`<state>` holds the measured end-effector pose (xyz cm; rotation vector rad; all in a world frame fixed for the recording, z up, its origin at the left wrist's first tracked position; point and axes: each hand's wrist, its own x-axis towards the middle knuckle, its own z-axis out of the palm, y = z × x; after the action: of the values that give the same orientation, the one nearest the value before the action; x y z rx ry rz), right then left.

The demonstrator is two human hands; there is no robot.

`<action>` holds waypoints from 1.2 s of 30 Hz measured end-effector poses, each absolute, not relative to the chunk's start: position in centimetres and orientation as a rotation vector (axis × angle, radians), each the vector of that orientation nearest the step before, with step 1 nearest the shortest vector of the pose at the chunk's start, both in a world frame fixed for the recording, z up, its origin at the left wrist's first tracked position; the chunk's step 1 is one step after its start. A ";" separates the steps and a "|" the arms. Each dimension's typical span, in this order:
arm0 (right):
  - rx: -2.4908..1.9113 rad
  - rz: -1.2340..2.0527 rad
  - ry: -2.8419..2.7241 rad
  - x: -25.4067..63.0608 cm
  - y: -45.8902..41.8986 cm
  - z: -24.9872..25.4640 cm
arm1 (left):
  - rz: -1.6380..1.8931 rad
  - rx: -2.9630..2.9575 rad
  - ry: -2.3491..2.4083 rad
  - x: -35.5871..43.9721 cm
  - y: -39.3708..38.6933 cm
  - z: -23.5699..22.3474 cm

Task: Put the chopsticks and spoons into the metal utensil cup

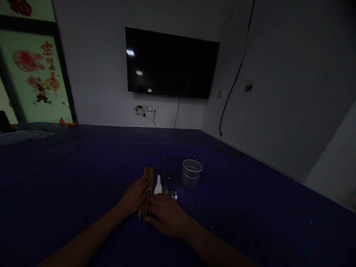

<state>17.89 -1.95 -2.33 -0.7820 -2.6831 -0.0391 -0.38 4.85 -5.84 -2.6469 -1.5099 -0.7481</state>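
A bundle of several wooden chopsticks lies lengthwise on the dark blue surface, pointing away from me. My left hand is closed over its left side, fingers bent across the sticks. From the right, my right hand reaches over the near part; its fingers are stretched and a little apart, touching the chopsticks. Beside the bundle lies a white spoon, its near end partly covered by my right hand. Further right are a metal spoon and another metal spoon, bowls toward me.
A grey metal cylindrical container with an open top stands right of the spoons. Small white scraps dot the blue surface. Behind are a wall-mounted television, a hanging black cable and a decorated glass door. Clear plastic lies far left.
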 end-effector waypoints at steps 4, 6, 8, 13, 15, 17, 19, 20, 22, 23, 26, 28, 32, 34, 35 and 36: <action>-0.787 -0.028 -2.691 17.9 -2.0 -2.3 | -0.772 -2.643 -1.487 -0.4 4.7 -5.8; -0.783 -0.018 -2.697 17.9 -2.0 -2.3 | -0.762 -2.642 -1.486 -0.4 4.5 -5.6; -0.786 -0.010 -2.698 17.9 -2.0 -2.2 | -0.753 -2.645 -1.493 -0.4 4.5 -5.5; -0.797 0.003 -2.708 17.9 -2.1 -2.0 | -0.767 -2.658 -1.492 -0.4 4.6 -5.5; -0.808 0.002 -2.708 17.9 -2.1 -1.9 | -0.775 -2.653 -1.492 -0.4 4.7 -5.6; -0.816 -0.004 -2.705 17.9 -2.1 -1.9 | -0.779 -2.650 -1.488 -0.4 4.6 -5.6; -0.810 -0.008 -2.706 17.9 -2.1 -2.0 | -0.776 -2.654 -1.483 -0.4 4.6 -5.6; -0.806 -0.009 -2.704 17.9 -2.1 -2.0 | -0.777 -2.655 -1.483 -0.4 4.6 -5.6; -0.800 -0.007 -2.701 17.9 -2.0 -2.1 | -0.787 -2.653 -1.482 -0.5 4.6 -5.7; -0.800 -0.005 -2.698 17.9 -2.0 -2.2 | -0.792 -2.652 -1.483 -0.5 4.6 -5.7; -0.800 -0.007 -2.698 18.0 -2.0 -2.2 | -0.781 -2.658 -1.475 -0.5 4.7 -5.8; -0.801 -0.011 -2.704 18.0 -2.0 -2.2 | -0.771 -2.653 -1.468 -0.5 4.8 -5.8; -0.804 -0.012 -2.703 17.9 -2.0 -2.2 | -0.776 -2.643 -1.456 -0.5 4.8 -5.7; -0.803 -0.019 -2.701 18.0 -2.0 -2.3 | -0.770 -2.644 -1.467 -0.5 4.8 -5.7; -0.801 -0.022 -2.701 18.0 -2.0 -2.4 | -0.764 -2.643 -1.473 -0.5 4.8 -5.7; -0.800 -0.024 -2.700 18.0 -1.9 -2.4 | -0.756 -2.642 -1.478 -0.4 4.8 -5.7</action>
<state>18.00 -1.94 -2.41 -0.8001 -2.7004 -0.0240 -0.43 4.76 -5.72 -2.6424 -1.4777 -0.7563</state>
